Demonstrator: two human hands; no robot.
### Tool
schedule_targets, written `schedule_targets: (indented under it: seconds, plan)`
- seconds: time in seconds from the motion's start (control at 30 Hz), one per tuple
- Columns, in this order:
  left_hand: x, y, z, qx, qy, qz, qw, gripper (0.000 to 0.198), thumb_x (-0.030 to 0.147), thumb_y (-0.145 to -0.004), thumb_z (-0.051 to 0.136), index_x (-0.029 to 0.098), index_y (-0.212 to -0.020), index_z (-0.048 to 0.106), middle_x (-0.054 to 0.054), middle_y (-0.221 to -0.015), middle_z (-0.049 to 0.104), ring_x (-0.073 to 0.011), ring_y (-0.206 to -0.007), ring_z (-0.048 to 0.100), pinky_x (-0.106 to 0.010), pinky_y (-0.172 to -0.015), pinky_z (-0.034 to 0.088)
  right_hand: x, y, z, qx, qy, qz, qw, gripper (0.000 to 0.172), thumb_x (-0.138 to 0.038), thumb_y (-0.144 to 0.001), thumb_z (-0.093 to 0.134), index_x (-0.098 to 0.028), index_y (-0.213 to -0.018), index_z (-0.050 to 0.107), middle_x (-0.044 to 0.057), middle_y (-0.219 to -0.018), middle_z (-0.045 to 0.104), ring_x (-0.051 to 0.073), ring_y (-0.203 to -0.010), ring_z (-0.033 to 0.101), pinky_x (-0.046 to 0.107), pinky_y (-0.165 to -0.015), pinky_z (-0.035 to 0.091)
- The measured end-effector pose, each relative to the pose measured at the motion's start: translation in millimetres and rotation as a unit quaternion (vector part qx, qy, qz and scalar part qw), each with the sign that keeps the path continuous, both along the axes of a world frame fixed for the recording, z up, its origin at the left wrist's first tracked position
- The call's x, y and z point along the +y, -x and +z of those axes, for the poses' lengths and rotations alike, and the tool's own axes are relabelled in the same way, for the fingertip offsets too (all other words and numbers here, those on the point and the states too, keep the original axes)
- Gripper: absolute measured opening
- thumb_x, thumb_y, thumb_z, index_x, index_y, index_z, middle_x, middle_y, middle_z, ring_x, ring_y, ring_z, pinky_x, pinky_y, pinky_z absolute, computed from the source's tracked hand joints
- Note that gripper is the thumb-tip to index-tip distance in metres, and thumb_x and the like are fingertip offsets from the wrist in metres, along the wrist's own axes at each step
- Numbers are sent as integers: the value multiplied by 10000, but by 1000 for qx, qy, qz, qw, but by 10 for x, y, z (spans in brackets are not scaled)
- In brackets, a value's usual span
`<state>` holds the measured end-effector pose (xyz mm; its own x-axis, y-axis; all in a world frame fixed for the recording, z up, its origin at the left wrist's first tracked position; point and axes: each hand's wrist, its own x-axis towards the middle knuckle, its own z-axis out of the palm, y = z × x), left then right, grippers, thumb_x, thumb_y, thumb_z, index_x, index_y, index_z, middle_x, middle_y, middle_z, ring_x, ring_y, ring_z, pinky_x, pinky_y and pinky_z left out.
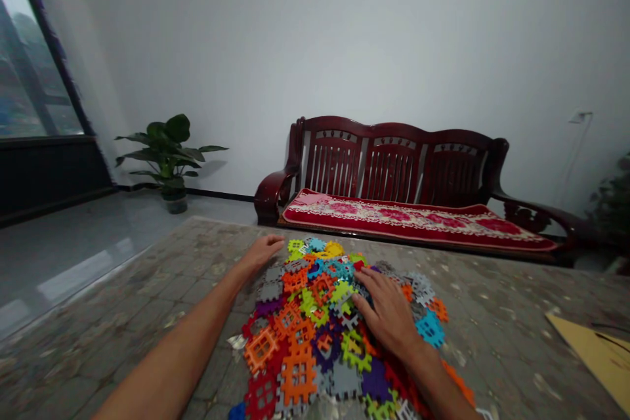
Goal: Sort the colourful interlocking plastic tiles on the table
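A heap of flat, notched plastic tiles (319, 315) in orange, red, green, blue, purple, yellow and grey lies on a stone-patterned table (147, 302) in front of me. My left hand (263, 251) reaches to the far left edge of the heap, palm down, fingers together and stretched flat on the table beside grey tiles. My right hand (388, 315) lies flat on top of the heap, fingers spread over green and grey tiles. Neither hand holds a tile.
A brown cardboard sheet (598, 354) lies at the table's right edge. Beyond the table stands a dark wooden bench (394, 164) with a red cushion. A potted plant (167, 154) sits on the floor at the left, by a window.
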<state>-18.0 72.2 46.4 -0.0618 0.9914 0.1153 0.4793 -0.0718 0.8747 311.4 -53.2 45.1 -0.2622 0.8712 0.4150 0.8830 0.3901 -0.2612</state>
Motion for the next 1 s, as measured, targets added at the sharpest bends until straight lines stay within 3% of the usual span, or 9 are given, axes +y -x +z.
schedule_targets:
  seconds: [0.17,0.3,0.47,0.6,0.73,0.87,1.0]
  plan:
    - [487,-326,85,122,39,10,992,476,565,-652,676,161,-900,713,-113,-1030,747,-298,-1052,654,-327,-875,488,-11,20,-34,2,-9,-12,1000,407,-444,-939,490,-283,-1299,591,53,-1359,590,249,-1250,519,453,-1075,374]
    - [745,-609,44,215,100,29,971,718,654,-607,683,130,-1097,675,-222,-1295,623,-398,-1247,535,-412,-970,439,-23,28,-54,6,-25,-12,1000,393,-434,-936,499,-290,-1287,599,44,-1355,593,247,-1248,522,454,-1078,378]
    - [821,-829,-1,290,160,38,943,908,645,-450,787,128,-1181,636,-282,-1442,459,-494,-1336,396,-550,-1021,379,-26,34,-57,6,-27,-13,1000,392,-435,-930,507,-285,-1281,601,51,-1358,590,253,-1239,526,460,-1065,390]
    - [851,-893,-12,311,167,19,935,895,528,-380,854,150,-1159,631,-257,-1429,474,-477,-1334,393,-549,-1018,381,-23,52,-59,9,-33,-20,999,381,-425,-926,516,-279,-1265,610,49,-1348,599,252,-1233,529,458,-1063,391]
    - [880,-857,-31,296,158,-3,942,831,437,-358,878,155,-1100,633,-214,-1360,551,-416,-1257,493,-434,-943,453,-14,63,-63,11,-41,-22,999,373,-411,-923,522,-284,-1262,611,47,-1339,605,246,-1223,537,449,-1049,404]
    - [825,-778,-69,247,130,-27,960,679,398,-449,854,163,-1045,628,-88,-1088,702,-267,-992,642,-294,-768,491,-7,67,-69,11,-45,-23,999,364,-409,-926,514,-284,-1253,617,50,-1332,610,248,-1215,542,450,-1048,400]
    - [712,-728,-77,195,97,-49,975,537,355,-490,832,156,-952,644,-7,-837,704,-206,-809,645,-252,-636,471,-15,69,-78,13,-45,-25,999,366,-415,-934,501,-273,-1253,615,56,-1336,606,248,-1213,538,453,-1055,385]
